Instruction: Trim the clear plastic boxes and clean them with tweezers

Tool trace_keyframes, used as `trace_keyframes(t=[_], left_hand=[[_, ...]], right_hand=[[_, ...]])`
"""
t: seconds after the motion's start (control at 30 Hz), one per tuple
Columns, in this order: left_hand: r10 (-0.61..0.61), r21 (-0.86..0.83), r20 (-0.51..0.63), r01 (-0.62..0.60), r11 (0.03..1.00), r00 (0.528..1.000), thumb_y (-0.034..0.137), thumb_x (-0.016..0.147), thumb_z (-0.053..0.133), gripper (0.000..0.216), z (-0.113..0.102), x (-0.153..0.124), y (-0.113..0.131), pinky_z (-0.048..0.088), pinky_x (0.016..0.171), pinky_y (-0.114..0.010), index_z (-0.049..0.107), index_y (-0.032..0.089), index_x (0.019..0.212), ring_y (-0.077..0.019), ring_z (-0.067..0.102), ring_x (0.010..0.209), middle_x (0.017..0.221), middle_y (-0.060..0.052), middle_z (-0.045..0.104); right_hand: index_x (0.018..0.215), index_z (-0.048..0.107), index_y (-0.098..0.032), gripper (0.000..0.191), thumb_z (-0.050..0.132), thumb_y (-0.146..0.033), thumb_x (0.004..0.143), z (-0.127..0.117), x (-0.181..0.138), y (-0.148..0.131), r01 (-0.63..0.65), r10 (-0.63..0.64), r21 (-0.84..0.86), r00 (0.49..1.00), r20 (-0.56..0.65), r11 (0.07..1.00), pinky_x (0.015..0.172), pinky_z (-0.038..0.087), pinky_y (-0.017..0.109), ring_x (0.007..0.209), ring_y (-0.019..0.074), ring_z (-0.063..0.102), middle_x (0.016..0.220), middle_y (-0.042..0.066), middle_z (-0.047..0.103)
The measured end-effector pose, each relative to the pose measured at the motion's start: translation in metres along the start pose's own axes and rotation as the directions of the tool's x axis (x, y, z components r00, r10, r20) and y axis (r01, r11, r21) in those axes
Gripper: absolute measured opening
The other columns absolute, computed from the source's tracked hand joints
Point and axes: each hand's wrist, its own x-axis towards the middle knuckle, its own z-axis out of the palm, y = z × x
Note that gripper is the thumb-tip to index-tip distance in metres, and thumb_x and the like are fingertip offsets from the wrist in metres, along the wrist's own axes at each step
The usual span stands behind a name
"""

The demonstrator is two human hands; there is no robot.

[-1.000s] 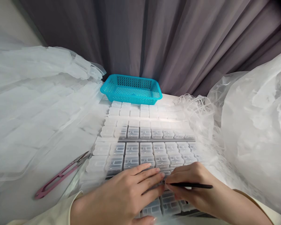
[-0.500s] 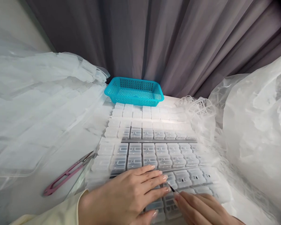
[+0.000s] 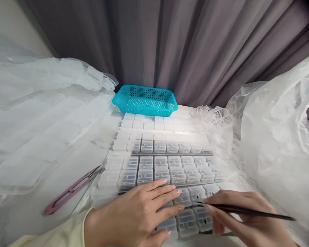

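Rows of small translucent plastic cases (image 3: 186, 223) lie side by side in front of me. My left hand (image 3: 141, 209) rests flat on the nearer cases with its fingers spread, holding nothing. In my right hand (image 3: 242, 216) is a pair of black tweezers (image 3: 252, 211), gripped between thumb and fingers. The tips point left, over the case just right of my left fingertips. Small dark specks show in a few cases near the right hand; what they are is too small to tell.
A blue perforated basket (image 3: 145, 110) stands behind the cases. Pink thread snips (image 3: 67, 195) lie at the left. Clear bags of plastic parts (image 3: 41, 120) bulge on the left, with another plastic bag (image 3: 275, 127) on the right beside tangled clear strips (image 3: 216, 118). A grey curtain (image 3: 139, 44) hangs behind.
My right hand has moved right and turned, so the tweezers now show along their length. The left hand stays in place on the cases. The view has shifted slightly.
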Motion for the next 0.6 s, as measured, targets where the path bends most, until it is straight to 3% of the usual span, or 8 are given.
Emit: trace_keyframes(t=[0.1,0.23,0.4,0.6], left_hand=[[0.002,0.012,-0.025,-0.002,1.000,1.000,0.033,0.093,0.042,0.043,0.001,-0.001,0.001,0.047,0.101,-0.040,0.058,0.012,0.127,-0.0269,0.059,0.118,0.132,-0.013,0.057],[-0.010,-0.002,-0.061,0.010,1.000,0.998,0.033,0.092,0.045,0.042,0.004,-0.002,0.002,0.046,0.102,-0.038,0.058,0.012,0.126,-0.0266,0.059,0.117,0.132,-0.012,0.058],[-0.007,0.009,-0.050,0.008,1.000,0.999,0.033,0.093,0.044,0.041,0.005,-0.002,0.002,0.047,0.101,-0.038,0.060,0.012,0.125,-0.0266,0.060,0.116,0.131,-0.012,0.059],[-0.009,0.002,-0.042,0.009,1.000,0.999,0.033,0.093,0.044,0.041,0.004,-0.001,0.001,0.047,0.102,-0.038,0.059,0.012,0.125,-0.0265,0.059,0.118,0.131,-0.011,0.058]], right_hand=[[0.079,0.071,-0.020,0.018,0.062,-0.033,0.087,0.016,0.002,0.013,-0.018,0.015,0.032,0.997,0.076,0.999,0.049,0.053,0.018,0.046,0.0130,0.062,0.054,-0.001,0.067],[0.083,0.069,-0.020,0.015,0.057,-0.026,0.090,0.025,-0.001,0.021,0.147,-0.144,-0.056,0.987,0.066,0.988,0.051,0.051,0.018,0.049,0.0119,0.061,0.058,-0.001,0.065],[0.089,0.065,-0.016,0.012,0.054,-0.018,0.092,0.020,0.002,0.010,0.359,-0.333,-0.195,0.930,0.153,0.913,0.048,0.050,0.016,0.048,0.0101,0.059,0.062,0.001,0.063],[0.101,0.060,-0.017,0.014,0.049,-0.013,0.093,0.025,0.002,0.021,0.440,-0.407,-0.193,0.894,0.188,0.877,0.051,0.052,0.017,0.054,0.0113,0.063,0.072,0.003,0.066]])
